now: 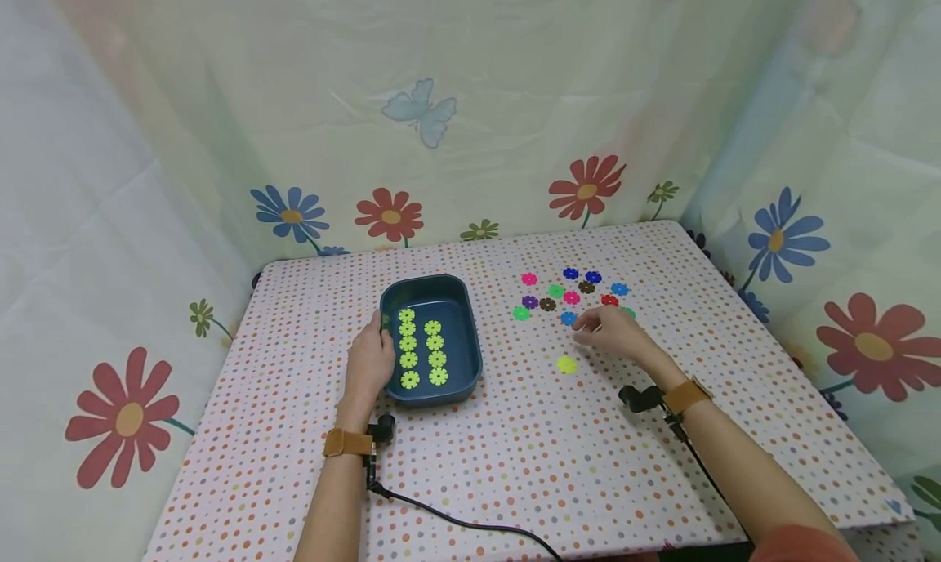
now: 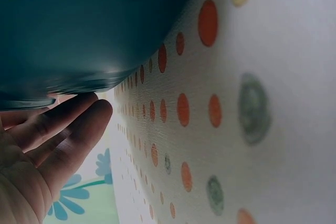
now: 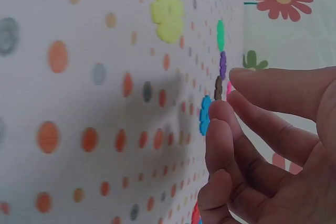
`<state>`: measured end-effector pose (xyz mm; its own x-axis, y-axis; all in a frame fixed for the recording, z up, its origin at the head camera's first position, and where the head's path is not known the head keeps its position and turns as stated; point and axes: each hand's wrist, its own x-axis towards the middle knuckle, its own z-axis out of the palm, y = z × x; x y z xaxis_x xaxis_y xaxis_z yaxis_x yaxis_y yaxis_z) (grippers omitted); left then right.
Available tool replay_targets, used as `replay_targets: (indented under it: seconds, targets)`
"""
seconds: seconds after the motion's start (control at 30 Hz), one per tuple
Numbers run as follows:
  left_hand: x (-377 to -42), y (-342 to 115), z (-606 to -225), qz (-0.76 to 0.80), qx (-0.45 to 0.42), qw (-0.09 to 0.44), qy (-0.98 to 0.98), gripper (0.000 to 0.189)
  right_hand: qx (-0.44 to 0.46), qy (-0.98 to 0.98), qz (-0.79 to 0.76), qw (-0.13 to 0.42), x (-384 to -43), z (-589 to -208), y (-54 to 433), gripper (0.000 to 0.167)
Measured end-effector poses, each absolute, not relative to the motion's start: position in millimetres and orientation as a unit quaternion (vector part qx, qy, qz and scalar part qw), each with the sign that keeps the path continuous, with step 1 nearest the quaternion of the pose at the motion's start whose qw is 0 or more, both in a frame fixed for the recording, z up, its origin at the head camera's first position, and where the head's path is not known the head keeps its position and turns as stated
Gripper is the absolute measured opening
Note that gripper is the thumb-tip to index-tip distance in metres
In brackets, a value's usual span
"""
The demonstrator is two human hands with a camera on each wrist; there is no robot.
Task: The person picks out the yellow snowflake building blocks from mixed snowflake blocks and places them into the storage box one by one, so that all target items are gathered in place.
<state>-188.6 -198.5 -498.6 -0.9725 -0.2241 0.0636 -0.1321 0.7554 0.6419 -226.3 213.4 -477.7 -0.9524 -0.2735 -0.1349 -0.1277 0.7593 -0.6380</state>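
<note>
My left hand [image 1: 370, 361] grips the left rim of a dark blue rectangular tray [image 1: 465, 333]. In the left wrist view, its fingers [image 2: 73, 145] lie against the tray's outer side; the thumb is hidden there. Yellow-green flower-shaped discs [image 1: 437, 358] lie in two columns inside the tray. My right hand [image 1: 613, 335] hovers over the table with loosely bent fingers and nothing visible between them. Nearest to its fingertips is a light blue flower disc [image 1: 568, 318]. A single yellow flower disc [image 1: 567, 365] lies on the cloth to the hand's near left.
Beyond my right hand are scattered several flower discs, among them pink [image 1: 529, 279], dark blue [image 1: 593, 277], brown [image 1: 547, 305], purple [image 1: 530, 301] and green [image 1: 521, 313]. A dotted cloth [image 1: 470, 464] covers the table. A black cable [image 1: 470, 525] trails from the left wrist camera.
</note>
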Motion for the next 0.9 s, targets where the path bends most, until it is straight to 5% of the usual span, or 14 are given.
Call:
replay_targets:
  seconds: [0.9]
  targets:
    - [-187.0, -198.6, -496.7, -0.337, 0.094, 0.068, -0.934, 0.053, -0.107, 0.931, -0.312, 0.154, -205.4, -493.4, 194.3, 0.018]
